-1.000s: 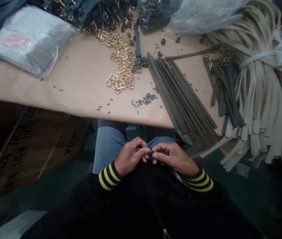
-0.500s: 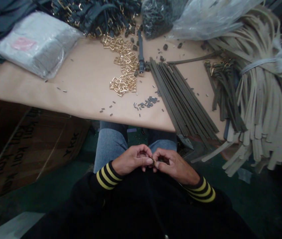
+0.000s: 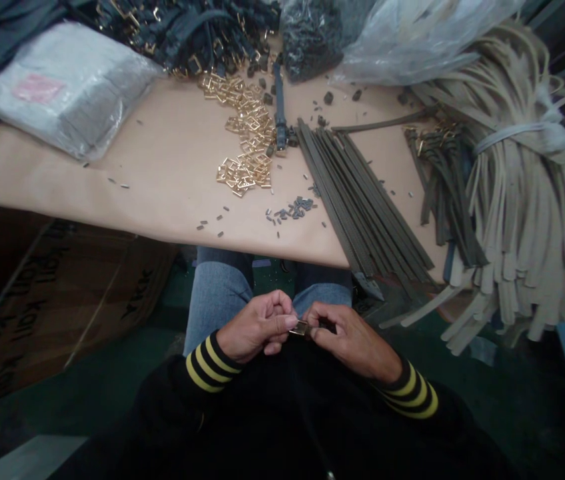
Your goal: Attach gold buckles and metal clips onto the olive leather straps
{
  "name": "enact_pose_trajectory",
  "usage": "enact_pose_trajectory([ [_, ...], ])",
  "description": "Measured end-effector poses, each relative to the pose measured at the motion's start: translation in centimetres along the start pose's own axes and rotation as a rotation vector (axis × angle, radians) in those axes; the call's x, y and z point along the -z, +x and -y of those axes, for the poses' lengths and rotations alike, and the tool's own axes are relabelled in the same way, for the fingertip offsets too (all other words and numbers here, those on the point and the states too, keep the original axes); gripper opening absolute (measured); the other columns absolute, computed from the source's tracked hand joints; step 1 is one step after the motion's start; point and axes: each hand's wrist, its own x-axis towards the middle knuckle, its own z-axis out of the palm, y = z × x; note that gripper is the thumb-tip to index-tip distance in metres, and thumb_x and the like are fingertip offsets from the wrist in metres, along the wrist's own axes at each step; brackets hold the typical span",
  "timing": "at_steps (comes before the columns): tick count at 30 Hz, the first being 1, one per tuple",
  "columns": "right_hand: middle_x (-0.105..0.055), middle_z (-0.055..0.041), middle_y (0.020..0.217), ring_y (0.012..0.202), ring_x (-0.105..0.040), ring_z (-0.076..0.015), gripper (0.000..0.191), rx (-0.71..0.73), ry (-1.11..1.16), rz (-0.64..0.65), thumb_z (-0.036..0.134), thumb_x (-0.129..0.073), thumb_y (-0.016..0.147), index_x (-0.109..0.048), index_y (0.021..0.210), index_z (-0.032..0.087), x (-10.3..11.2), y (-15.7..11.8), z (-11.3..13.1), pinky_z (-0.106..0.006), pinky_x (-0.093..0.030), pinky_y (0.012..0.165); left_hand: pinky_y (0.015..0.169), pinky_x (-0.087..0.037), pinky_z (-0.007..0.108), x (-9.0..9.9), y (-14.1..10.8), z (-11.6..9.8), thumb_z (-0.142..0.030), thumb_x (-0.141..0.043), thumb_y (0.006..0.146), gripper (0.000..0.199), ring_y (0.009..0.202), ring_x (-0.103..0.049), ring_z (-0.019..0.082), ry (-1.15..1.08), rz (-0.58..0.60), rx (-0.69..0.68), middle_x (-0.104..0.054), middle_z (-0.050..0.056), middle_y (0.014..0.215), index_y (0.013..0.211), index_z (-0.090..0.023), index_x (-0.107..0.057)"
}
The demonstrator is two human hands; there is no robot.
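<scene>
Above my lap, a small gold buckle (image 3: 299, 327) spans the gap between my two hands. My left hand (image 3: 258, 325) is closed, thumb and forefinger pinching the buckle's left end. From the other side my right hand (image 3: 350, 335) is closed at the buckle's right end, where something dark shows between its fingers; I cannot make out what it is. On the table ahead lie a pile of gold buckles (image 3: 243, 175), small grey metal pieces (image 3: 298, 208) and a row of dark olive straps (image 3: 362, 200).
A large bundle of beige straps (image 3: 517, 200) hangs over the table's right edge, beside finished-looking dark straps with buckles (image 3: 450, 180). A plastic-wrapped package (image 3: 67, 87) lies at left. Cardboard boxes (image 3: 87, 293) stand below. A bag of dark pieces (image 3: 312, 37) sits at the back.
My hands have drawn slightly apart, and the buckle between them now shows more plainly. The whole view has shifted a little.
</scene>
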Motion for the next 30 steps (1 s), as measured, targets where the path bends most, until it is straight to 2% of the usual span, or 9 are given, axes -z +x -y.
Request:
enact_pose_trajectory([
  [5, -0.051, 0.0011, 0.061, 0.061, -0.047, -0.0126, 0.010, -0.012, 0.036, -0.060, 0.011, -0.044, 0.066, -0.043, 0.058, 0.017, -0.5, 0.2, 0.1, -0.023, -0.034, 0.058, 0.027, -0.023, 0.010, -0.1, 0.0, 0.2, -0.032, -0.071, 0.056, 0.040, 0.033, -0.029, -0.002, 0.054, -0.042, -0.036, -0.045, -0.008, 0.056, 0.068, -0.017, -0.036],
  [9, -0.052, 0.0002, 0.061, 0.061, -0.048, -0.0137, 0.010, -0.013, -0.020, -0.148, 0.010, -0.045, 0.067, -0.042, 0.060, 0.017, -1.1, 0.5, 0.4, -0.023, -0.035, 0.057, 0.027, -0.026, 0.011, 0.2, 0.4, 0.6, -0.035, -0.067, 0.059, 0.037, 0.031, -0.029, -0.001, 0.262, -0.117, -0.065, -0.040, -0.011, 0.052, 0.072, -0.017, -0.037],
  [15, -0.050, -0.0012, 0.064, 0.062, -0.050, -0.0156, 0.013, 0.089, -0.240, -0.250, 0.004, -0.042, 0.067, -0.043, 0.066, 0.017, -2.4, 1.0, 0.5, -0.026, -0.035, 0.058, 0.033, -0.026, 0.015, 0.9, 0.5, 0.0, -0.029, -0.052, 0.072, 0.017, 0.037, -0.034, 0.002, 0.629, -0.159, -0.083, -0.041, -0.006, 0.053, 0.070, -0.012, -0.047],
  [19, -0.051, -0.0034, 0.068, 0.065, -0.052, -0.0173, 0.016, 0.128, -0.366, -0.261, 0.002, -0.039, 0.068, -0.044, 0.071, 0.016, -3.0, 1.9, 0.2, -0.027, -0.036, 0.058, 0.039, -0.034, 0.017, 1.3, 0.6, 0.0, -0.027, -0.049, 0.072, 0.014, 0.045, -0.040, 0.006, 0.640, -0.223, -0.162, -0.043, -0.004, 0.057, 0.069, -0.014, -0.044],
  [22, -0.053, -0.0043, 0.069, 0.065, -0.053, -0.0172, 0.015, 0.140, -0.412, -0.217, 0.002, -0.039, 0.070, -0.045, 0.072, 0.016, -3.0, 2.8, 0.0, -0.027, -0.038, 0.058, 0.037, -0.034, 0.018, 2.0, 1.2, 0.7, -0.036, -0.046, 0.074, 0.021, 0.043, -0.043, 0.008, 0.533, -0.186, -0.147, -0.045, -0.004, 0.053, 0.072, -0.016, -0.039],
  [26, -0.056, -0.0034, 0.070, 0.064, -0.054, -0.0159, 0.013, 0.157, -0.452, -0.088, 0.004, -0.042, 0.071, -0.048, 0.074, 0.016, -1.5, 3.5, 1.0, -0.024, -0.038, 0.057, 0.038, -0.035, 0.018, 3.2, 1.9, 1.6, -0.051, -0.048, 0.070, 0.037, 0.039, -0.042, 0.006, 0.410, -0.154, -0.169, -0.046, -0.004, 0.052, 0.072, -0.016, -0.038],
  [28, -0.058, -0.0021, 0.070, 0.065, -0.055, -0.0154, 0.011, 0.193, -0.452, -0.043, 0.009, -0.046, 0.072, -0.052, 0.076, 0.017, 0.5, 4.0, 2.3, -0.023, -0.038, 0.057, 0.038, -0.034, 0.017, 3.8, 2.1, 1.8, -0.054, -0.050, 0.068, 0.040, 0.040, -0.041, 0.005, 0.391, -0.148, -0.180, -0.048, -0.003, 0.056, 0.072, -0.016, -0.039],
  [30, -0.060, -0.0015, 0.071, 0.067, -0.055, -0.0147, 0.010, 0.242, -0.421, -0.086, 0.014, -0.048, 0.074, -0.056, 0.078, 0.018, 3.4, 5.1, 3.8, -0.023, -0.039, 0.059, 0.037, -0.032, 0.017, 4.1, 2.3, 1.8, -0.055, -0.051, 0.067, 0.041, 0.040, -0.039, 0.004, 0.382, -0.141, -0.174, -0.048, -0.003, 0.057, 0.073, -0.016, -0.040],
])
